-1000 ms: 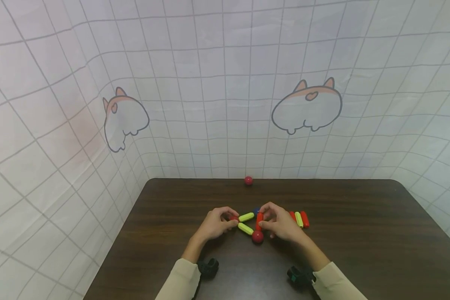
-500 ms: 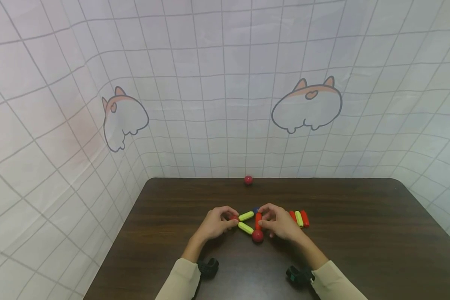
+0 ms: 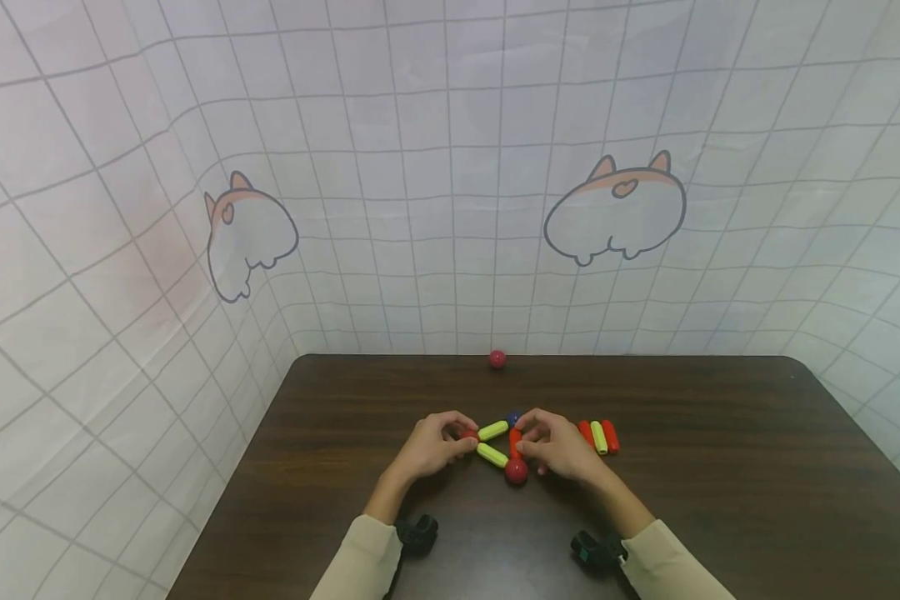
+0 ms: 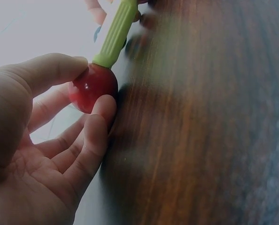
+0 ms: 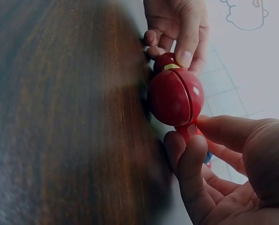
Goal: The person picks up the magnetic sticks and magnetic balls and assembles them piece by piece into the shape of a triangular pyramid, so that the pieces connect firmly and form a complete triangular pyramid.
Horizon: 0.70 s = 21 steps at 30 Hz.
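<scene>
red rod (image 3: pixel 515 443), ball (image 4: pixel 92 88) | pinched by hands (image 3: pixel 429 447) (image 3: pixel 564 450) | table's far edge (image 3: pixel 645 361) well apart

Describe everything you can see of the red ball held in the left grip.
The red ball is round, deep red and glossy, like hard plastic or painted wood. The left grip pinches it between thumb and fingers, hiding part of it. In the left wrist view, one end of a yellow-green stick meets it. It forms the left corner of a stick-and-ball triangle, low over the dark table; whether it touches the tabletop is unclear.
</scene>
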Available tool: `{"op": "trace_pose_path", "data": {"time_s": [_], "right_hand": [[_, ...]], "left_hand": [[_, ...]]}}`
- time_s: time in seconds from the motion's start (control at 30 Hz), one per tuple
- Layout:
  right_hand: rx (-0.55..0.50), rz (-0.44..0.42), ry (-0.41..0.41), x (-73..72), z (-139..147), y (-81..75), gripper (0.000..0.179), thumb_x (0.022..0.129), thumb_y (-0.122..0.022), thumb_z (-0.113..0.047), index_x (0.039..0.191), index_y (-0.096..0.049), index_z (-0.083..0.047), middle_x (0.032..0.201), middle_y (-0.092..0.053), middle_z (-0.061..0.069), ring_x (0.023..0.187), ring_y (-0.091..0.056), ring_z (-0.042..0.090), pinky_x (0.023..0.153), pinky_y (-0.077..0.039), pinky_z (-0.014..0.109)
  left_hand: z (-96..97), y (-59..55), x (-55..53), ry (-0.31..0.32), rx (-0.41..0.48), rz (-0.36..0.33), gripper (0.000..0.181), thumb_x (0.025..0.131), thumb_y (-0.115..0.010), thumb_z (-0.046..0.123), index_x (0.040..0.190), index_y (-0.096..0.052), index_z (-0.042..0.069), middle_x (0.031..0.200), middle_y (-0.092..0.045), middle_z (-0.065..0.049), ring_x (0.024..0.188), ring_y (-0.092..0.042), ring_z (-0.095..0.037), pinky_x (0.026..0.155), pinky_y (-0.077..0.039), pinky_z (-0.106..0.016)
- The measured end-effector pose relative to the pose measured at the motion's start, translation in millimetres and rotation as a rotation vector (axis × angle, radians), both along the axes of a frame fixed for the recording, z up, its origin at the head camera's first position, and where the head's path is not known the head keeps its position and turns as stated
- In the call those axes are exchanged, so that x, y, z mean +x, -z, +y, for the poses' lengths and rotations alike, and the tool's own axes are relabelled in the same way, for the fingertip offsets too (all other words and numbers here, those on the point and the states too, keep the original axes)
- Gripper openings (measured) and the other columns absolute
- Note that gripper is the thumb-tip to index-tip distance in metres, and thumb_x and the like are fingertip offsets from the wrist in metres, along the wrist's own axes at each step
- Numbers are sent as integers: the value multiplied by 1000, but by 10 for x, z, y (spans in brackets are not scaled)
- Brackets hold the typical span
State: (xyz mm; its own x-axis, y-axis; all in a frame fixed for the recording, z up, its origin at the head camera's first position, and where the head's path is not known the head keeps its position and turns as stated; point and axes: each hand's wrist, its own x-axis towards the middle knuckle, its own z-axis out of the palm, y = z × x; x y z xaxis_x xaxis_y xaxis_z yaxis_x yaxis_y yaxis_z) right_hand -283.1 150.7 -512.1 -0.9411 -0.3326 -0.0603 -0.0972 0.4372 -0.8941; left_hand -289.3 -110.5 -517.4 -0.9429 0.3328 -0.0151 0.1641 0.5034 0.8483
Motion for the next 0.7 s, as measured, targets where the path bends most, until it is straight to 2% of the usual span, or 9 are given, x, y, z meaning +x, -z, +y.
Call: {"op": "trace_pose_path", "data": {"time_s": [0.43,0.7], "right_hand": [[16,14,-10,-6,13,5,26,94,-74,-12,119,-66,-8,97,-68,10,66,-62,19,57,-56,34],[8,29,-78,-10,69,-30,33,94,-75,-17,122,-64,-4,101,-68,14,65,-62,17,57,-57,34]], "left_hand": [[-2,7,-5,-5,5,-3,19,95,-75,27,112,-73,18,97,-71,-2,68,-64,-14,61,-54,-31],[-8,20,-10,-12,8,-7,20,94,-76,27,110,-72,16,94,-70,-2,67,-63,-14,60,-53,-31]]}}
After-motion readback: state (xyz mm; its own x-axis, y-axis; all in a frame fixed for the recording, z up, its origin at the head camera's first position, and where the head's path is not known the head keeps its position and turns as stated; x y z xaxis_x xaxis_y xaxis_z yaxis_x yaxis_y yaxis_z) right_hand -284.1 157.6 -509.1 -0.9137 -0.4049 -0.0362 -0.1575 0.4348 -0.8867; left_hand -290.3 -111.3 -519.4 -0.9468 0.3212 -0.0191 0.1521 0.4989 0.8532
